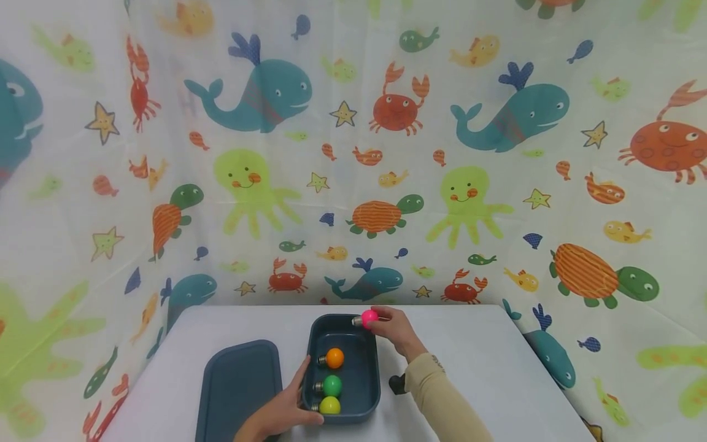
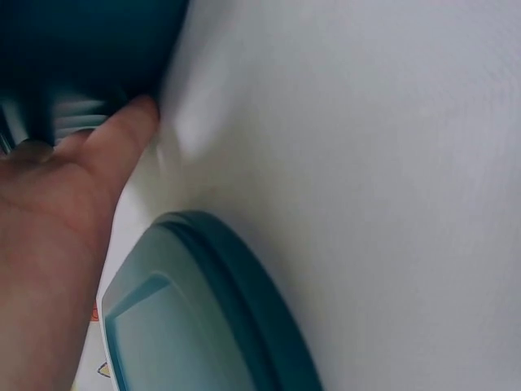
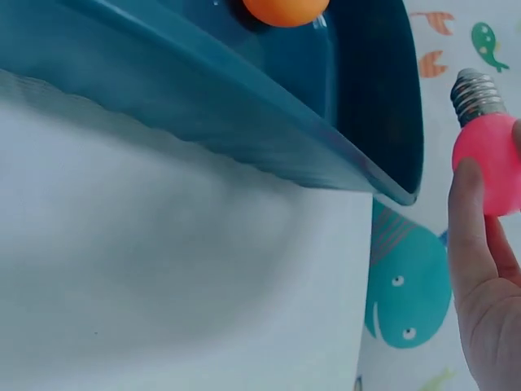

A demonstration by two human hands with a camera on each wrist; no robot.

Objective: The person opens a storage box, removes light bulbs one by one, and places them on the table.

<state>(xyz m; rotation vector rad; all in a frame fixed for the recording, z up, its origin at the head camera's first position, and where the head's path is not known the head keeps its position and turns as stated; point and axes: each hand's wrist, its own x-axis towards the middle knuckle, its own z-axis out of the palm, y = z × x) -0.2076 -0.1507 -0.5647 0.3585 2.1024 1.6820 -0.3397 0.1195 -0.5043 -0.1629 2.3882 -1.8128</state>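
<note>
My right hand (image 1: 394, 328) pinches a pink light bulb (image 1: 369, 318) above the far right part of a dark blue plastic container (image 1: 378, 380). In the right wrist view the pink bulb's silver screw base points away from the fingertips (image 3: 467, 183). My left hand (image 1: 284, 405) rests against the container's near left corner, fingers stretched along the left wall and thumb at the front. Inside the container lie an orange bulb (image 1: 334, 358), a green bulb (image 1: 332, 385) and a yellow bulb (image 1: 329, 405), their screw bases pointing left.
A dark blue lid (image 1: 240, 387) lies flat on the white table (image 1: 453, 331), left of the container. Near the right sleeve is a small black object (image 1: 397, 385), partly hidden. A curtain (image 1: 342, 172) printed with sea animals hangs behind and around the table.
</note>
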